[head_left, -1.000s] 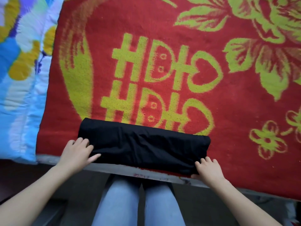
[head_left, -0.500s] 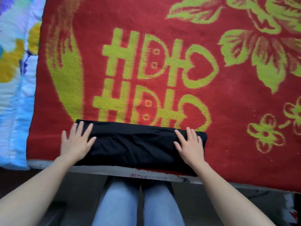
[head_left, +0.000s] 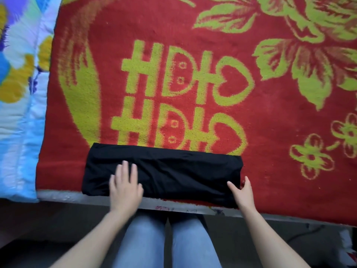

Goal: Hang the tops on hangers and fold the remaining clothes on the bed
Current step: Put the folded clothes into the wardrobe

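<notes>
Pressing flat with straight fingers, the left hand (head_left: 125, 186) pins the black garment (head_left: 173, 171), likely soft and light; the right hand (head_left: 242, 193) straddles its right end, grip unclear, the natural place to lift.
</notes>
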`<state>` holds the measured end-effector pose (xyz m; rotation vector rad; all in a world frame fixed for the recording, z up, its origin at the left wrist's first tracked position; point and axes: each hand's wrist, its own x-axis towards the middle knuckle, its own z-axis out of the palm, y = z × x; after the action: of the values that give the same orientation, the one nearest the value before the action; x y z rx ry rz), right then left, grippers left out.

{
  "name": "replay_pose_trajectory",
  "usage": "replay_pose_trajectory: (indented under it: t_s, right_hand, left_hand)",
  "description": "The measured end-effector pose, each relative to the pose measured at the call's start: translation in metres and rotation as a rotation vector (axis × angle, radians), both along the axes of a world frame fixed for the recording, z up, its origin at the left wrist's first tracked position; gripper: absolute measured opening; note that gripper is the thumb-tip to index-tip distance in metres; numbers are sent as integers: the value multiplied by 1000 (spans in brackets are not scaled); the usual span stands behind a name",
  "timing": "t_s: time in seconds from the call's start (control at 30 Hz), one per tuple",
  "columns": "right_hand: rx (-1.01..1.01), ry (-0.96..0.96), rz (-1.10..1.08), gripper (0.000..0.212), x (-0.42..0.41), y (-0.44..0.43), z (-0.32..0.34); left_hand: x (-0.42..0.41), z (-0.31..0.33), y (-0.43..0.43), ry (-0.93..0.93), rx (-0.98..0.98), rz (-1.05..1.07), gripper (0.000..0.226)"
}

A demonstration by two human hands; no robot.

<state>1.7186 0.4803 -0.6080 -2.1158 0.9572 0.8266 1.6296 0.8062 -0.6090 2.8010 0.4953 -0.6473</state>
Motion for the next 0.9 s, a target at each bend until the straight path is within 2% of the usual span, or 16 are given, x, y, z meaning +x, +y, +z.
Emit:
replay_pose_trajectory:
  t_s: [0.1, 0.17, 0.23, 0.33, 0.4, 0.47, 0.53, 0.57, 0.63, 0.7, 0.8, 0.83, 0.9]
  right_hand:
    - [42, 16, -131, 72, 2, 5, -1]
    - [86, -2, -170, 46, 7, 6, 1]
    - [140, -20, -204, 24, 12, 10, 11]
    - [196, -75, -239, 8, 15, 20, 31]
    - [212, -174, -157, 14, 19, 34, 51]
    - [257, -301, -23, 22, 21, 56, 77]
    - [292, -395, 141, 25, 21, 86, 100]
    - [308, -424, 224, 20, 20, 101, 107]
    - [303, -449, 411, 11, 17, 139, 118]
    - [260, -535, 633, 18, 8, 183, 123]
    - [225, -713, 901, 21, -9, 249, 122]
    - [242, -670, 969, 19, -14, 270, 120]
    - [328, -435, 1095, 23, -25, 305, 113]
  left_hand:
    - [-13, -1, -48, 26, -84, -156, 86]
    - [-17, -2, -65, 89, -101, -220, 95]
    - [-17, -8, -71, 156, -83, -261, 94]
    - [-5, -2, -70, 235, -64, -248, 87]
    - [0, -8, -67, 278, -12, -296, 75]
    - [4, -10, -65, 323, -43, -300, 72]
    - [2, -4, -59, 243, -63, -322, 80]
    - [0, -3, -54, 203, -137, -299, 80]
    - [-11, -5, -37, 32, -218, -254, 60]
    - [-21, -1, -15, -102, -300, -18, 49]
    - [-29, 14, 29, -280, -393, 646, 42]
    - [-30, 19, 49, -311, -476, 880, 41]
    - [-33, 27, 89, -407, -627, 1335, 40]
